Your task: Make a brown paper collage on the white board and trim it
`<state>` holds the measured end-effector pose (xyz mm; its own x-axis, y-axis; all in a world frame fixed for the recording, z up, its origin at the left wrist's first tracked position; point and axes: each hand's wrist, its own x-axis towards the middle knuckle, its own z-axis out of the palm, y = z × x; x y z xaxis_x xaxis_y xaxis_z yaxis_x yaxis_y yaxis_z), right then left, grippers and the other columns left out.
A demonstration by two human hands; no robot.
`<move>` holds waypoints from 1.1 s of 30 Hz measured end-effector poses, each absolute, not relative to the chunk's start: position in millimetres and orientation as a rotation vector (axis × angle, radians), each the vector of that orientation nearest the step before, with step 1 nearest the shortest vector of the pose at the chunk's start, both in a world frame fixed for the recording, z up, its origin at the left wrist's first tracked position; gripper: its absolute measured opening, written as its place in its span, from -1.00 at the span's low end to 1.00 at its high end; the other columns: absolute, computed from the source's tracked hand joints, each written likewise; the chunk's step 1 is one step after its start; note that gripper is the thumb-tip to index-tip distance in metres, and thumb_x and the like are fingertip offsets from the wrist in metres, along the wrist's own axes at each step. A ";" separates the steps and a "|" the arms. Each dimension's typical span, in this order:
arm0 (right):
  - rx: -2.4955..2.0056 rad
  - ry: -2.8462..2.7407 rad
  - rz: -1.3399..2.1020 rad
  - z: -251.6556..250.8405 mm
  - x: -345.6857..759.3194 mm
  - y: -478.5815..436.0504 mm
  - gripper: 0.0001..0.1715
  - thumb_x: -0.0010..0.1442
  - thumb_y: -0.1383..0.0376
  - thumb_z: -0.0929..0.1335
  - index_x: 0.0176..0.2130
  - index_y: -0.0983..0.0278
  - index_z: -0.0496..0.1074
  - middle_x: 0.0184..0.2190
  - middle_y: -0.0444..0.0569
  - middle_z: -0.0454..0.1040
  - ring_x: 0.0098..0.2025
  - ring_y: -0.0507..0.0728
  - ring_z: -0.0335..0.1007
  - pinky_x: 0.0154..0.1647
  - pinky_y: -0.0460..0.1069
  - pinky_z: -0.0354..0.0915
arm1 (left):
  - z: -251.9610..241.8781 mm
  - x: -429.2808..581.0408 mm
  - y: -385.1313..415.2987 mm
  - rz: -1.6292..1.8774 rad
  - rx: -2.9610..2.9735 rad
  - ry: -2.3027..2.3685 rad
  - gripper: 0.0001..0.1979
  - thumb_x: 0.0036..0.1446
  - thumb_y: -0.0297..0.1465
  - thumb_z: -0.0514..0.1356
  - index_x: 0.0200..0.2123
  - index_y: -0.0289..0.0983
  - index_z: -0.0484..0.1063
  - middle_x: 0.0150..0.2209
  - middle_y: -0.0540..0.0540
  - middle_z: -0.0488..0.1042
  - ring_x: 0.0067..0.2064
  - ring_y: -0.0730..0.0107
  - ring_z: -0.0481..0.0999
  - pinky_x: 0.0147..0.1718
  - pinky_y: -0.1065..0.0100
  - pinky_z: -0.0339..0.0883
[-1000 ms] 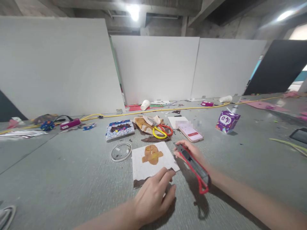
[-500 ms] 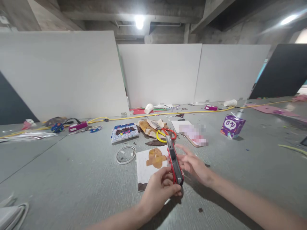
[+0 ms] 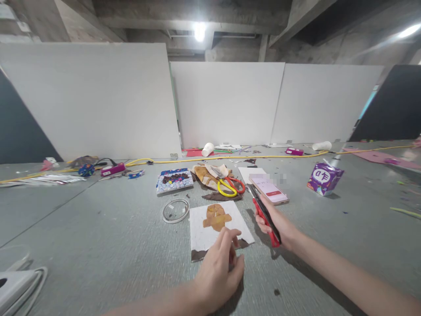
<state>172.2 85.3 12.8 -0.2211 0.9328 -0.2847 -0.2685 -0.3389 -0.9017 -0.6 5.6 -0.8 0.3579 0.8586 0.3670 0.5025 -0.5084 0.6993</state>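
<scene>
My right hand (image 3: 279,226) is closed round a red and black utility knife (image 3: 263,211), whose tip points away from me toward a phone (image 3: 269,189). My left hand (image 3: 219,267) rests with its fingertips pressed on the near edge of a white square board (image 3: 219,224). An orange-brown cut-out shape (image 3: 216,217) lies on that board, and a dark brown strip shows along the board's near edge. The knife sits just right of the board.
A roll of clear tape (image 3: 175,210) lies left of the board. Behind it are a mosaic tile (image 3: 174,180), yellow and red scissors (image 3: 230,186) on brown scraps, a purple drink carton (image 3: 324,177), a yellow cable (image 3: 230,156) and white partition boards (image 3: 226,103).
The knife passed from my right hand to my left and back to my right. My left hand has returned to the board's near edge.
</scene>
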 end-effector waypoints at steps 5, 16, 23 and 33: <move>-1.199 -1.052 1.674 12.8 175.7 85.0 -0.51 0.12 0.00 0.18 -0.58 0.33 0.22 -0.79 -0.24 0.16 -0.81 -0.16 -0.11 -0.79 -0.24 -0.18 | -3.3 -1.4 6.7 0.988 2.214 1.194 -0.65 -0.03 -0.61 -0.05 -0.14 -0.25 0.09 -0.35 -0.03 0.24 -0.44 0.45 0.30 -0.43 0.39 0.24; -1.245 -1.213 1.410 2.9 174.2 88.2 -0.89 0.04 0.25 0.23 -0.41 0.27 0.24 -0.64 -0.23 0.27 -0.76 -0.11 0.05 -0.73 -0.18 -0.04 | -1.7 -1.2 5.5 0.915 2.246 1.241 -0.73 -0.02 -0.60 -0.05 -0.22 -0.25 0.15 -0.35 -0.04 0.26 -0.44 0.44 0.31 -0.45 0.40 0.22; -1.743 -1.852 0.358 -4.5 187.8 102.3 -0.92 0.03 0.36 0.24 -0.40 0.26 0.32 -0.45 -0.02 0.40 -0.35 0.14 0.37 -0.36 -0.04 0.20 | 12.7 -3.9 8.5 0.643 2.424 1.457 -0.70 0.03 -0.52 -0.05 -0.11 -0.29 0.17 -0.14 -0.21 0.27 -0.30 0.28 0.40 -0.34 0.26 0.28; -1.826 -2.119 -0.140 12.9 193.4 88.7 -0.79 0.04 0.48 0.21 -0.35 0.42 0.41 -0.31 0.25 0.35 -0.19 0.30 0.25 -0.21 0.10 0.13 | 62.6 -63.8 64.5 0.035 2.160 2.172 -0.74 0.05 -0.38 -0.03 -0.33 -0.35 0.40 -0.33 -0.33 0.46 -0.23 0.01 0.46 -0.32 0.14 0.27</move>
<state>193.4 88.7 12.9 -0.1163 0.9416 0.3161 0.9749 0.1690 -0.1447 -63.8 64.5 62.6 -0.0041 0.9992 -0.0390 0.9974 0.0069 0.0713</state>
